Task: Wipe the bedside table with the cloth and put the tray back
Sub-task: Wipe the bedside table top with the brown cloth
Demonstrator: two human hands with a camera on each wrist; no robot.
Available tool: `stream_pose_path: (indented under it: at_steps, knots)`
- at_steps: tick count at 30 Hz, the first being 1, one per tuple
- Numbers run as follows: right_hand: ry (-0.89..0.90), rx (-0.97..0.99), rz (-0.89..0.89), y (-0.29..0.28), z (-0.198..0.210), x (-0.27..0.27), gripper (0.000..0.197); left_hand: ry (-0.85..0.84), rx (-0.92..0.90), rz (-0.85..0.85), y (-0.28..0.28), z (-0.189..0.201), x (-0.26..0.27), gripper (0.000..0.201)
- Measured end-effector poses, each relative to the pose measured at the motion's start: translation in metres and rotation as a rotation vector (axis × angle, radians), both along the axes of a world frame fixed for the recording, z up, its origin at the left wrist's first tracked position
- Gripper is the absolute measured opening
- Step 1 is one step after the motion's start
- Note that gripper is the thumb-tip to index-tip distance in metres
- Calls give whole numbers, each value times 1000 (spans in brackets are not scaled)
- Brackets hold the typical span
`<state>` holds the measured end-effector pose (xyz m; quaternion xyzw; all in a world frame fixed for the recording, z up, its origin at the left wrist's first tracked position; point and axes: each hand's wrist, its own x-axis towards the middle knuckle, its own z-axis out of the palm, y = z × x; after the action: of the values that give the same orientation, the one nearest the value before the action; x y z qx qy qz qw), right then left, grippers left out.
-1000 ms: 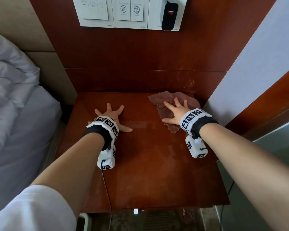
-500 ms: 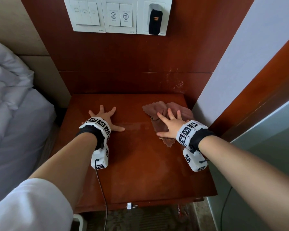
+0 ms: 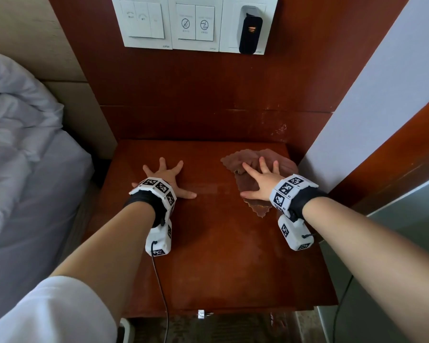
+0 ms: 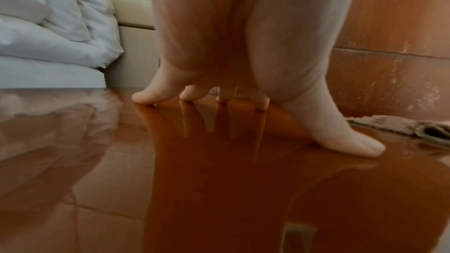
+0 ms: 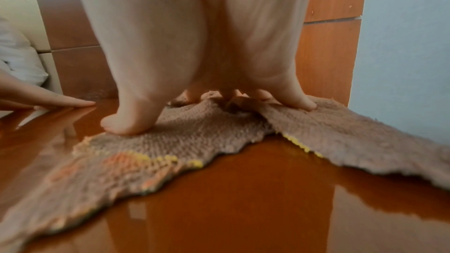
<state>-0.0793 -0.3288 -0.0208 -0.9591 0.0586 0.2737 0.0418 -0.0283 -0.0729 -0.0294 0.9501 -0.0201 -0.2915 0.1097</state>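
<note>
A brown cloth with yellow stitching lies crumpled at the back right of the glossy red-brown bedside table. My right hand presses flat on the cloth with straight, spread fingers. My left hand rests flat on the bare table top at the back left, fingers spread, holding nothing. An edge of the cloth shows to the right of my left thumb. No tray is in view.
A bed with white bedding lies close on the left. A wood panel with a white switch plate stands behind the table. A pale wall bounds the right side. A cable trails from my left wrist over the front edge.
The head camera has shifted, so the table sits differently in view. Both hands stay flat where they were; the right hand and cloth show hardly any movement.
</note>
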Motion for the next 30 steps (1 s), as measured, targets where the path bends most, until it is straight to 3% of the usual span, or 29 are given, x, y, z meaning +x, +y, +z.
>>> stream_pose_path:
  at_steps: [13, 30]
  knots:
    - [-26, -39, -32, 3, -1, 41, 89, 38, -7, -4, -1, 8, -2, 114]
    - [-43, -74, -23, 4, -6, 36, 82, 8, 14, -12, -2, 5, 1, 114]
